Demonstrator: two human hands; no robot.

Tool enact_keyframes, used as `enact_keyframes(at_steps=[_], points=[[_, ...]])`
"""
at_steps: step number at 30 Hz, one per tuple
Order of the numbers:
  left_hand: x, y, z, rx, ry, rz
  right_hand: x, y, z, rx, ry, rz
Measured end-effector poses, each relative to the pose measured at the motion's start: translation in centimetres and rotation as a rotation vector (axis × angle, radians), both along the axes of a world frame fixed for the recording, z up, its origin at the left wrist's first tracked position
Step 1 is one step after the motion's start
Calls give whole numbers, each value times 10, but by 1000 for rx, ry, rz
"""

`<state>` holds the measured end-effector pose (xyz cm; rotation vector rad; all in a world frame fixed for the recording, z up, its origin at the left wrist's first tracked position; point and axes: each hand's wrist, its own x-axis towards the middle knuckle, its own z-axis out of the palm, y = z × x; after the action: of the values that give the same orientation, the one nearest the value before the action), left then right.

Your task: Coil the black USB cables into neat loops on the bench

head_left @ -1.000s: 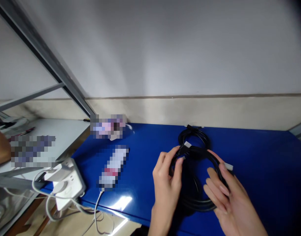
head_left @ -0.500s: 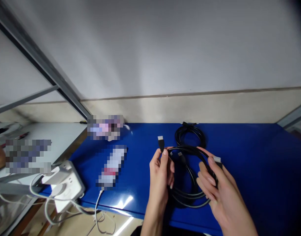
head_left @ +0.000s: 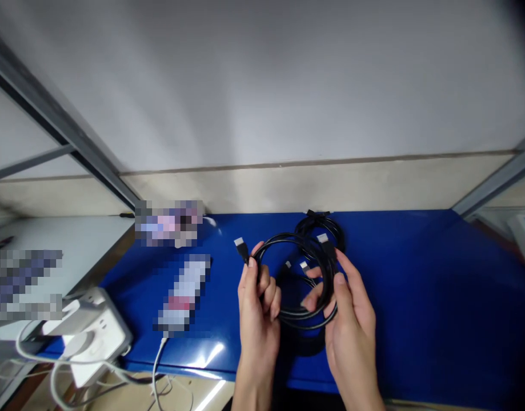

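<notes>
A black HDMI cable (head_left: 293,313), wound into a loose coil, is held up between my two hands over the blue table. My left hand (head_left: 260,302) is closed round the coil's left side, and one plug (head_left: 242,249) sticks up above its thumb. On the right side, my right hand (head_left: 352,308) grips the coil between thumb and fingers. The other plug (head_left: 327,245) rises beside its fingertips. Behind lies a second coiled black cable (head_left: 337,226), partly covered by the held coil. Through the loop show the ends of another cable (head_left: 305,267), mostly hidden.
On the blue table (head_left: 416,297), a blurred-out phone-like object (head_left: 187,291) has a white cord at its near end. A white power strip (head_left: 110,337) with plugs and cords sits at the left edge. Another pixelated object (head_left: 172,222) lies by the wall. Metal posts (head_left: 95,171) stand either side.
My right hand has drawn in toward my left and turned upright, and the cable now forms a rounder, tighter loop. The view has shifted slightly right.
</notes>
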<state>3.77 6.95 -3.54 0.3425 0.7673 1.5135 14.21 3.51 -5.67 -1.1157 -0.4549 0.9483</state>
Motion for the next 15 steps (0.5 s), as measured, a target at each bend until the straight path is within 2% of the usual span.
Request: enact_keyframes(at_steps=[7, 11, 15], points=[[-1, -3, 2, -37, -81, -213, 5, -4, 15, -6, 212, -93], [1, -6, 3, -16, -58, -195, 15, -1, 13, -6, 270, -4], [2, -9, 6, -10, -13, -147, 23, -2, 12, -59, 235, 120]])
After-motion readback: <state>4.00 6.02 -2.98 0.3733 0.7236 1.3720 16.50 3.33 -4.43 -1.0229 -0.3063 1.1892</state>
